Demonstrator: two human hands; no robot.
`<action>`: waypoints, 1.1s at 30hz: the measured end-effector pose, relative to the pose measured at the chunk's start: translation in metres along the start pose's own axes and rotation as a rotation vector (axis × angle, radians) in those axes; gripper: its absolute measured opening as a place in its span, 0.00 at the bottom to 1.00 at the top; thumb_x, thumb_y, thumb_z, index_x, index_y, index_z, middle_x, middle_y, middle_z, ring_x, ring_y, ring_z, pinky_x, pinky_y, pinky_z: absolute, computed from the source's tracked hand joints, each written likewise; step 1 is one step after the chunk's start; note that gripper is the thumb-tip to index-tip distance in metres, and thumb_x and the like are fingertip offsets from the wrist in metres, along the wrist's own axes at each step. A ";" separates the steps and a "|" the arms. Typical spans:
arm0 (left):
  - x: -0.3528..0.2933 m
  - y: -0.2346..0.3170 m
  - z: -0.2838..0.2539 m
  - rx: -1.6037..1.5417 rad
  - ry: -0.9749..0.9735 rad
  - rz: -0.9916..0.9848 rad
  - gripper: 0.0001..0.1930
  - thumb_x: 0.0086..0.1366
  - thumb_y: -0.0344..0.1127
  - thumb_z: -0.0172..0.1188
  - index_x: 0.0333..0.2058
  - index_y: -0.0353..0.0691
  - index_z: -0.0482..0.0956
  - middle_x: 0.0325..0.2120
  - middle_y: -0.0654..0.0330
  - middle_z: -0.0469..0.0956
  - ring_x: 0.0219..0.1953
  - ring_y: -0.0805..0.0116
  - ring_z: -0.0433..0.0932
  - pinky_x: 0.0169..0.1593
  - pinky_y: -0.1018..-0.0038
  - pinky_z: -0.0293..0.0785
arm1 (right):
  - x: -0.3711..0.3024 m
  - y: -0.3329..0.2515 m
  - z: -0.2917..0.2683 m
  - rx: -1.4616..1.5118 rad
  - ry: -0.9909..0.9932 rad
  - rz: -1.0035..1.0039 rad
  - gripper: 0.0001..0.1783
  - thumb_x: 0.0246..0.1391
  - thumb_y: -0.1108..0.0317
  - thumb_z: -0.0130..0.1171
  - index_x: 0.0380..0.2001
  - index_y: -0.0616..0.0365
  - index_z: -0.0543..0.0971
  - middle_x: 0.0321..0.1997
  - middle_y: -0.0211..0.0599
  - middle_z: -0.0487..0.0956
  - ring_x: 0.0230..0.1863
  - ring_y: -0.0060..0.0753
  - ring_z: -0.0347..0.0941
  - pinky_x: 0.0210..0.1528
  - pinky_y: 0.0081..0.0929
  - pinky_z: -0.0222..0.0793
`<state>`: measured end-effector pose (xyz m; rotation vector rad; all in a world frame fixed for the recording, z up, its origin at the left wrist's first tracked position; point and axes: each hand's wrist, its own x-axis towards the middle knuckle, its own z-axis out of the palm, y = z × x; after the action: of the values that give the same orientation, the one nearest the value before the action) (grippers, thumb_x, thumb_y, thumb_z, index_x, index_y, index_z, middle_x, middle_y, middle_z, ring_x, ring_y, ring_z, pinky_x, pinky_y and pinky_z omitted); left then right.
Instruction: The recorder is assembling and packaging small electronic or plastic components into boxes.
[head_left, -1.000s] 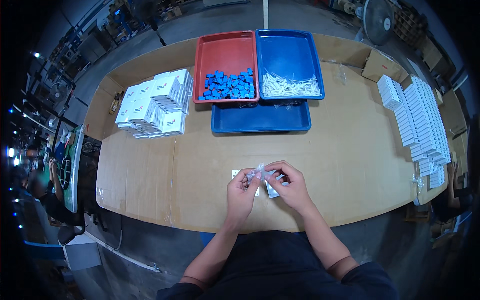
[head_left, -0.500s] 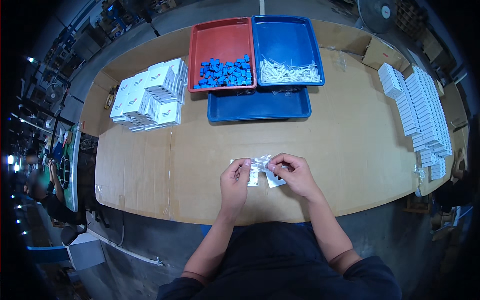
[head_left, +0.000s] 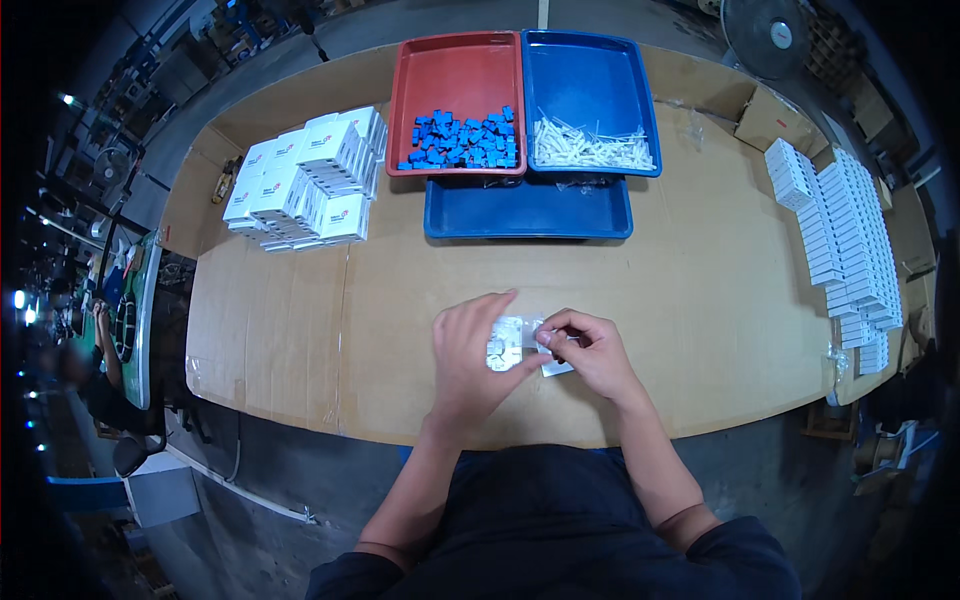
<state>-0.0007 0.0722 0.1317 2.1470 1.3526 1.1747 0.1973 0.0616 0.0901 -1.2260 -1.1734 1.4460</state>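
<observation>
In the head view my left hand (head_left: 466, 355) is open, thumb and fingers spread around a white flat piece (head_left: 503, 345) with small markings on the table. Whether it touches that piece I cannot tell. My right hand (head_left: 592, 360) is closed in a pinch on a small clear plastic bag (head_left: 530, 330), whose edge shows beside the fingertips. Under the right fingers lies a white paper (head_left: 556, 369), partly covered by the hand.
Ahead stand a red tray (head_left: 455, 75) of blue plastic parts, a blue tray (head_left: 590, 80) of white stick-like parts and a lower blue tray (head_left: 530, 212). White boxes (head_left: 300, 185) are stacked at left, more white boxes (head_left: 845, 240) at right. At far left sits another person (head_left: 105, 370).
My left hand has let go of the clear bag and opened over the white piece. The right hand still pinches the bag. The whole view has shifted slightly.
</observation>
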 end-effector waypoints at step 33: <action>-0.027 -0.048 0.030 -1.138 -0.721 -0.728 0.21 0.82 0.46 0.49 0.48 0.31 0.82 0.41 0.57 0.83 0.36 0.73 0.79 0.45 0.73 0.77 | 0.007 -0.009 -0.011 -0.034 -0.330 0.006 0.35 0.77 0.41 0.40 0.65 0.59 0.77 0.45 0.36 0.83 0.47 0.26 0.78 0.56 0.29 0.72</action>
<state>-0.0103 0.0762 0.0698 0.9304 0.6927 0.5150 0.2075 0.0712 0.0975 -1.0383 -1.4191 1.6832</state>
